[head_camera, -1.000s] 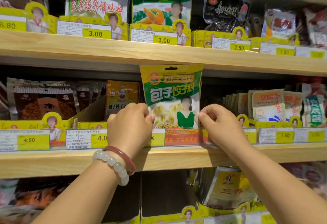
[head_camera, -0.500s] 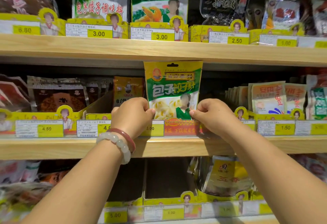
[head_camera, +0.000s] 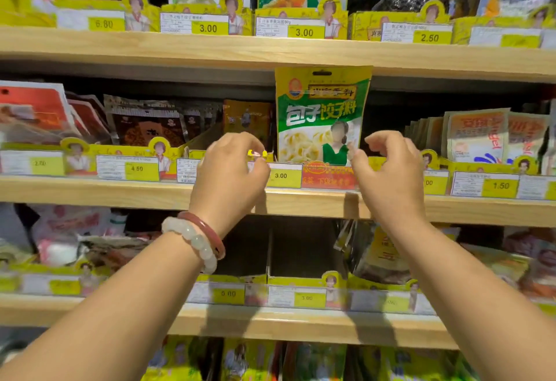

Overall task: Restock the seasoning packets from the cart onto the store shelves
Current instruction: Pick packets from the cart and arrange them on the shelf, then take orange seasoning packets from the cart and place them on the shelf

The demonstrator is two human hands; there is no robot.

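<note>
A yellow-and-green seasoning packet (head_camera: 322, 115) stands upright in its yellow display box on the middle shelf (head_camera: 301, 203), behind a 3.00 price tag (head_camera: 281, 176). My left hand (head_camera: 231, 170), with bead bracelets on the wrist, hovers just left of the packet with loosely curled fingers and holds nothing. To the packet's right is my right hand (head_camera: 388, 173), fingers loosely curled and off the packet, thumb tip close to its lower right edge.
Dark and orange packets (head_camera: 246, 118) fill the boxes to the left, pale packets (head_camera: 478, 136) those to the right. The top shelf (head_camera: 270, 49) hangs close over the standing packet. Below, an empty-looking dark slot (head_camera: 301, 248) sits between stocked boxes.
Both hands gripped the packet's lower edges before and have let go, drawing slightly apart. The packet stays standing in its box. The camera has moved closer and tilted down.
</note>
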